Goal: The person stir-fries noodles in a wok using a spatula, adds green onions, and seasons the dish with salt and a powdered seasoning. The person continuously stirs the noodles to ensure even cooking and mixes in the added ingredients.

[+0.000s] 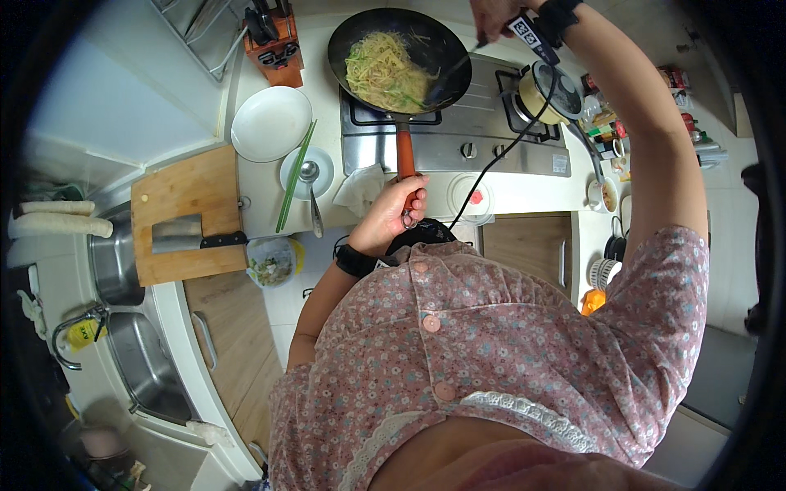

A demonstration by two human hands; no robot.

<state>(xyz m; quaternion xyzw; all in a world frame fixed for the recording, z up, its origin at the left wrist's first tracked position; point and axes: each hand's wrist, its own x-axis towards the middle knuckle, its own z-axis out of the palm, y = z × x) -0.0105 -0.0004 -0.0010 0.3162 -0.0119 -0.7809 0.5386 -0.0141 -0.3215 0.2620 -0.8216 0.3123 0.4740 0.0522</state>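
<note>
My left hand (398, 205) is wrapped around the orange-brown handle (405, 147) of a black wok (451, 40), which sits over the left burner. In the wok lies a heap of noodles (387, 67) with green strips among them. At the top edge of the view, my right hand (494, 21) grips a cooking utensil, probably a spatula (457, 64). Its dark lower end reaches into the wok beside the noodles and is hard to make out. Part of the right hand is cut off by the picture's edge.
A lidded pot (543, 95) stands at the right burner of the gas stove (368, 147). Leftward are a white plate (272, 123), green chopsticks (298, 175) and a spoon (312, 190) on a small dish, a knife block (273, 46), and a cleaver (178, 234) on a cutting board (184, 178).
</note>
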